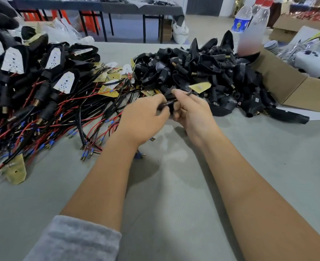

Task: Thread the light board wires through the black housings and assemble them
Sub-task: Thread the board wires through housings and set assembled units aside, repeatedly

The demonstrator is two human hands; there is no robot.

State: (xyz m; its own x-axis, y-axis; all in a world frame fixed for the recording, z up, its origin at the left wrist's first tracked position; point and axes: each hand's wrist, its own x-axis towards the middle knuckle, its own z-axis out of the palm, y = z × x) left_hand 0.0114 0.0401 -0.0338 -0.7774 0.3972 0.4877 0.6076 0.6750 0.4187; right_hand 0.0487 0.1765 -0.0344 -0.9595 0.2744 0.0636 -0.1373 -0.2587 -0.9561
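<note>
Nearest: a grey sleeve [74,240] pushed up the left forearm, both bare arms reaching out over the grey desk [174,204]. Mid-desk, left hand [142,119] curled, pinching the black wire [163,106] at its fingertips. Right hand [191,112] curled too, gripping a black housing [171,106] that's mostly buried in the fingers, so can't say how far the wire is in. Just past the right fingers, a yellow-backed light board [200,87] sticking up, touching them. Left of the hands, a messy tangle of red and black wires [61,117] with blue-tipped ends, loose boards mixed in. Behind that, a stack of assembled units [42,72], white boards seated in black shells. Straight ahead, a big heap of empty black housings [202,72]. Right of that, a cardboard box [291,87], and two plastic bottles [249,25] behind the heap.
</note>
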